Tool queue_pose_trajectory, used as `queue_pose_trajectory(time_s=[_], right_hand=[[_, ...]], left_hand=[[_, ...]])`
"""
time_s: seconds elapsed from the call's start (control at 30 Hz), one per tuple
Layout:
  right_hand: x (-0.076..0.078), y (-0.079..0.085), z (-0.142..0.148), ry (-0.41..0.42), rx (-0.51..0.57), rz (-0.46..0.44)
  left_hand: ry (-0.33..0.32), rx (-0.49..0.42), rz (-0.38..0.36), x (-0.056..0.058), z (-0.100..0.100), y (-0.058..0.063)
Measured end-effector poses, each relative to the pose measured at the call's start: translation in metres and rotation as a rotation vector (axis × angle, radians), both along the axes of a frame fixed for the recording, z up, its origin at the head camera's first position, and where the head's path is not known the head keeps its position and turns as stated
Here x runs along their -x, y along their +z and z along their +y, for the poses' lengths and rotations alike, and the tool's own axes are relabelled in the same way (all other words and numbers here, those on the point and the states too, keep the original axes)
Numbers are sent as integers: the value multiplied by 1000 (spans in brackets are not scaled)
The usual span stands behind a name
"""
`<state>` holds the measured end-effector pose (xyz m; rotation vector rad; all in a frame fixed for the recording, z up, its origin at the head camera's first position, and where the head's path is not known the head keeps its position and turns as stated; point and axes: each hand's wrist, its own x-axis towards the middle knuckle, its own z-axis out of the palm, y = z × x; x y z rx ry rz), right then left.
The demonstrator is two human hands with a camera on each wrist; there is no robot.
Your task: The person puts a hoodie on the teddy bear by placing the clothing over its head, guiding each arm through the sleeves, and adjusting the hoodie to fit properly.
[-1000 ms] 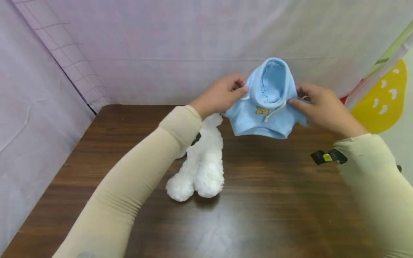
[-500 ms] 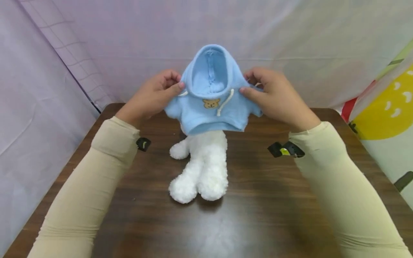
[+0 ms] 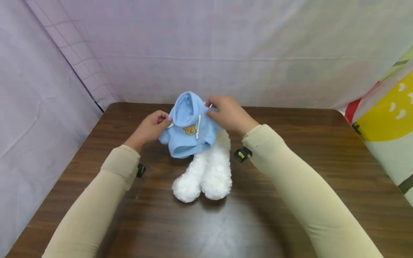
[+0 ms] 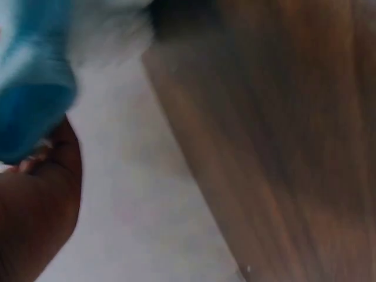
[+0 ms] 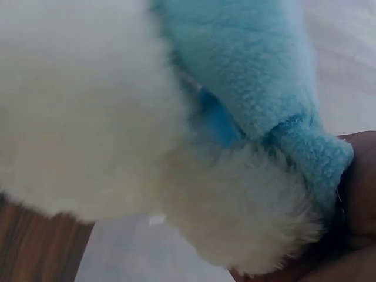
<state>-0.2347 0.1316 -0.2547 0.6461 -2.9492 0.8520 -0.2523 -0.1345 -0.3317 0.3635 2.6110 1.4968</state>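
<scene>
A small light-blue hoodie [image 3: 208, 138] with a bear-face patch and white drawstrings hangs upright over a white fluffy plush toy [image 3: 217, 172]. The left hand [image 3: 149, 128] pinches the hoodie near its shoulder on the left. Opposite it, the right hand [image 3: 228, 113] grips the other shoulder. Two plush legs point toward the front of the table; the cloth and the right hand hide the toy's upper part. In the right wrist view, white fur [image 5: 88, 117] lies close against the blue fleece [image 5: 247, 59]. The left wrist view is blurred, with blue cloth [image 4: 35, 70] above the left hand [image 4: 41, 205].
Both hands work above a dark brown wooden table [image 3: 306, 179]. White cloth hangs behind the table [image 3: 226, 53] and along its left side [image 3: 38, 107]. A yellow printed shape [image 3: 387, 114] and a red strip [image 3: 352, 111] show at the right edge.
Both hands have carried the hoodie leftward from the right of the plush toy, then lowered it over the toy's upper part. The plush toy's legs stay nearly in place.
</scene>
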Motion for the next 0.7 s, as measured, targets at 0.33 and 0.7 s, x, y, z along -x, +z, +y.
queue_pose_trajectory(time_s=[0.33, 0.7], right_hand=[[7, -23, 44, -80, -14, -59], [-10, -40, 82, -86, -71, -78]], left_hand=[[-98, -41, -137, -1, 30, -15], [-264, -15, -168, -14, 52, -11]])
